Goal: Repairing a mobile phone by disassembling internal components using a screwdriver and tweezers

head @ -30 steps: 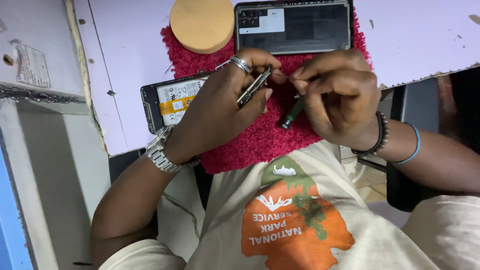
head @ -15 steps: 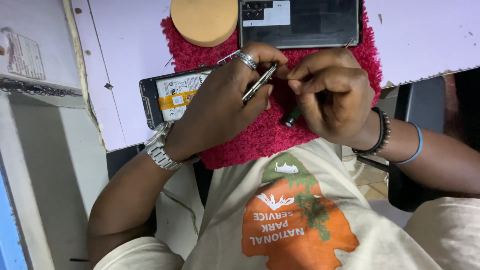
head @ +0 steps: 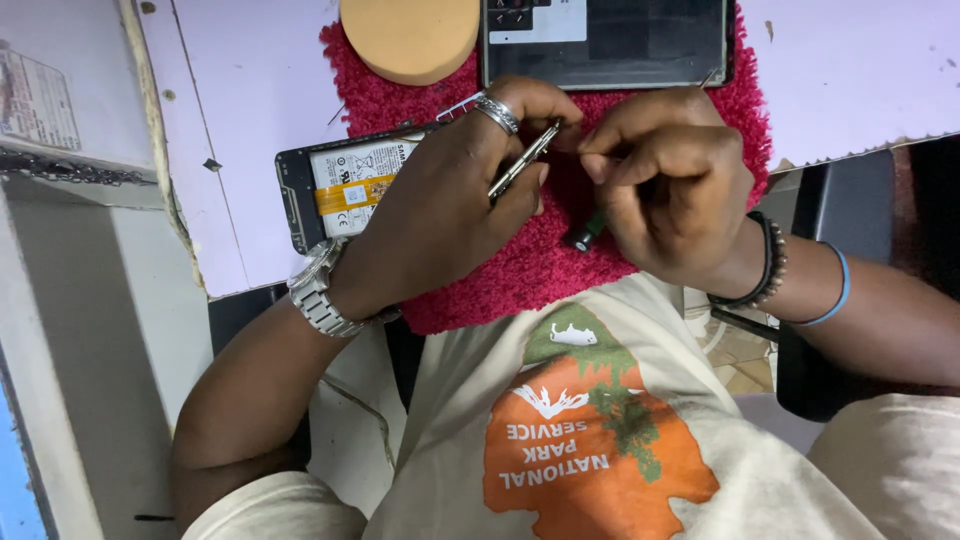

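At centre left of the frame an opened phone [head: 340, 190] lay half on the red mat [head: 520, 270], its battery showing. The left hand [head: 450, 200] rested over it, fingers closed on metal tweezers [head: 522, 160]. Just right, the right hand [head: 670, 190] was curled shut around a green-tipped screwdriver [head: 586, 232]. A dark screen panel [head: 610, 45] lay above.

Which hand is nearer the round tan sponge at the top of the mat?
Left. The left hand lies just below the sponge; the right hand is farther off to its right.
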